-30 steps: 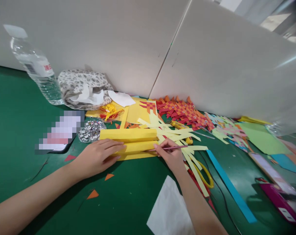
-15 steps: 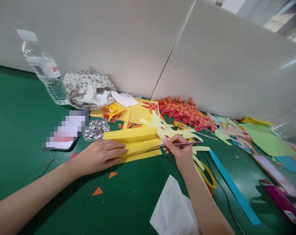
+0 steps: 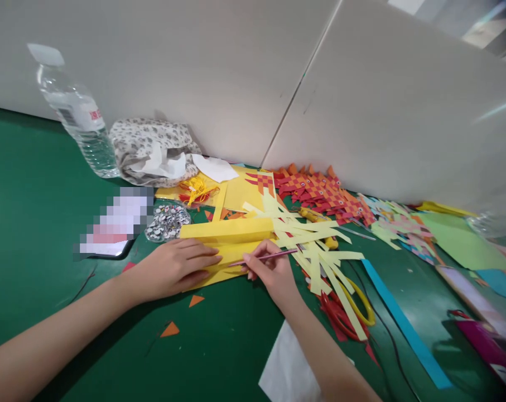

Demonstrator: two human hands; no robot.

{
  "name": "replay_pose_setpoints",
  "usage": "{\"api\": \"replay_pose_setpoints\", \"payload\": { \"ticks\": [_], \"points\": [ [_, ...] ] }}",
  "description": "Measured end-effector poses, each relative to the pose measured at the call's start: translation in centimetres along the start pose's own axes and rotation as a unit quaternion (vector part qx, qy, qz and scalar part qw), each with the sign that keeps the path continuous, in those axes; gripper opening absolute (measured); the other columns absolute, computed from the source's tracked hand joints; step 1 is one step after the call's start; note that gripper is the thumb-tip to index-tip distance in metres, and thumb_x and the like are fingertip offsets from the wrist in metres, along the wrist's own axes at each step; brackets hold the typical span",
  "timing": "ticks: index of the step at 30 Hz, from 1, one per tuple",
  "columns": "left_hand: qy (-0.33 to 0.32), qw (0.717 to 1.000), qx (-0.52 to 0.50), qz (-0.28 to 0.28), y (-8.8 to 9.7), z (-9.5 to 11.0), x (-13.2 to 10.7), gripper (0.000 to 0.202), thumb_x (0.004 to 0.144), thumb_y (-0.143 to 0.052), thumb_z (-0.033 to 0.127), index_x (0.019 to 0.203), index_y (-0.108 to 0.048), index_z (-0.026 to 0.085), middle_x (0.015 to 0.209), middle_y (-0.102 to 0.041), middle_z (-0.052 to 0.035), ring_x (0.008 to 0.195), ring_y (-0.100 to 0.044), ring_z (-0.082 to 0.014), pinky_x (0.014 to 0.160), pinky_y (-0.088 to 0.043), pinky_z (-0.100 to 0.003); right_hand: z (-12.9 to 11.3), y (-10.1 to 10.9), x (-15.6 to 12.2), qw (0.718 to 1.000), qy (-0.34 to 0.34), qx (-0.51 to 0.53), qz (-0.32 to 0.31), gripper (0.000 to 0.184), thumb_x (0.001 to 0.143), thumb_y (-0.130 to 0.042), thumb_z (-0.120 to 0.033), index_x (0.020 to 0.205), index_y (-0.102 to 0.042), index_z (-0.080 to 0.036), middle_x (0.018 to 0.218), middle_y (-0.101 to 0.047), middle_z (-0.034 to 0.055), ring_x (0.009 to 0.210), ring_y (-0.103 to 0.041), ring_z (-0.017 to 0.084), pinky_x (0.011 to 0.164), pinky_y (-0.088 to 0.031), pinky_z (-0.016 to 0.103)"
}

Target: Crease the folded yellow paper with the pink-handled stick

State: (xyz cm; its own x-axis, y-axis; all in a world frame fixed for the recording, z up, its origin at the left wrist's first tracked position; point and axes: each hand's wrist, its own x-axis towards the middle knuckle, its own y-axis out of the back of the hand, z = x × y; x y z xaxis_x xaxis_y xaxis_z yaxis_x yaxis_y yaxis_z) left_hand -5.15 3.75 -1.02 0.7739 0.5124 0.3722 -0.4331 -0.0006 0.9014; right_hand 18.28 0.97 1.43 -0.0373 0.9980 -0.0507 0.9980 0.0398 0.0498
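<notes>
head view: far left, a water bottle (image 3: 75, 114) with a barcode and red print on its label, too blurry to read. phone (image 3: 114, 223) screen's pixelated out. left hand (image 3: 179, 268) lies flat, fingers slightly apart, on the folded yellow paper (image 3: 231, 229) on the green table (image 3: 219, 357). right hand's (image 3: 271, 271) fingers are clamped on a thin purple stick (image 3: 282, 254), tip over that paper.
</notes>
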Motion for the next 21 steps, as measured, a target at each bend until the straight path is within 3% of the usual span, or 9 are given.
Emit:
{"api": "replay_pose_setpoints", "payload": {
  "ticks": [7, 21],
  "points": [
    [-0.007, 1.0, 0.013, 0.012, -0.1, 0.1, -0.2, 0.03, 0.095, -0.048, 0.028, 0.122, -0.059, 0.023, 0.12, -0.066, -0.0029, 0.104, -0.063, -0.0195, 0.089, -0.052, -0.034, 0.6, 0.2, 0.1, 0.999, 0.001, -0.032, -0.025, 0.03, 0.073, -0.075, -0.036, 0.066, -0.051, -0.019, 0.057, -0.065, -0.0012, 0.046, -0.056, 0.009, 0.045, -0.043, 0.019],
    [-0.011, 0.999, 0.025, 0.023, -0.2, 0.2, -0.2, 0.031, 0.095, -0.048, 0.028, 0.123, -0.059, 0.023, 0.12, -0.067, -0.0025, 0.104, -0.063, -0.0198, 0.089, -0.052, -0.036, 0.4, 4.8, 1.1, 0.996, 0.035, -0.033, 0.079, 0.027, 0.067, -0.077, -0.031, 0.061, -0.054, -0.019, 0.049, -0.062, -0.0028, 0.042, -0.053, 0.008, 0.044, -0.042, 0.017]
  ]
}}
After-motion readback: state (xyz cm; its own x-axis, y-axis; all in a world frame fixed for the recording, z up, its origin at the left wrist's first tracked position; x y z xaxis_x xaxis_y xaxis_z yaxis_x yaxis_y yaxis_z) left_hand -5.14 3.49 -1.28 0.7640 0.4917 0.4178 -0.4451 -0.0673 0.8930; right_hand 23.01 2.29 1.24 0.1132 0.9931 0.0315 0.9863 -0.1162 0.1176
